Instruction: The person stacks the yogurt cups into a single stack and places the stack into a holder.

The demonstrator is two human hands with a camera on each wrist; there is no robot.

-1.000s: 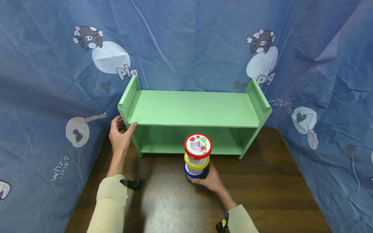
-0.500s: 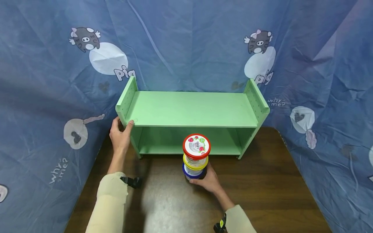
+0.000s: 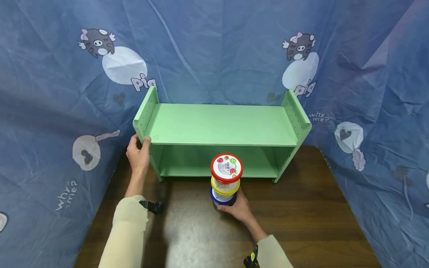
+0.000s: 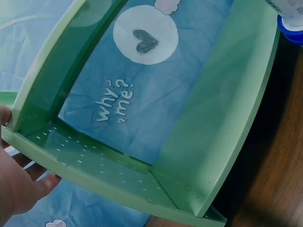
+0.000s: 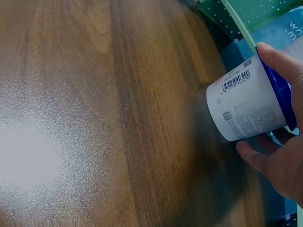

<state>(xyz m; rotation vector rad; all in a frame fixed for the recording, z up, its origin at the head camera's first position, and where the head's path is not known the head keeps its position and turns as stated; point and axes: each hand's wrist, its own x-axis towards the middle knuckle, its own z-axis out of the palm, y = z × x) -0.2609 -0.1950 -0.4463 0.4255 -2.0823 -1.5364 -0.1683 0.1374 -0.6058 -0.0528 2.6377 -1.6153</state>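
Left hand: the left hand [image 3: 138, 156] grips the left side panel of the shelf [image 3: 218, 124], thumb at its front edge, fingers round the outer face.
Right hand: the right hand [image 3: 239, 207] grips the blue tub [image 5: 246, 101], thumb at the lid rim, fingers curled under its side in the right wrist view.
Stack: three lidded tubs, in front of the shelf and right of its middle. Blue tub lowest, yellow tub [image 3: 218, 188] between, red tub [image 3: 226, 167] on top, strawberries printed on its lid.
Base of stack: whether it touches the table [image 3: 194, 230], cannot tell.
Blue tub label: pale side, barcode and small print.
Shelf: pale green, two boards between raised side panels, rows of small holes in the panels; stands on the dark wood table.
Backdrop: blue cloth [image 3: 207, 44] behind and at both sides, pig figures, "pig" and "why me?" lettering.
Arms: pale sleeves [image 3: 129, 227], a dark device at each wrist.
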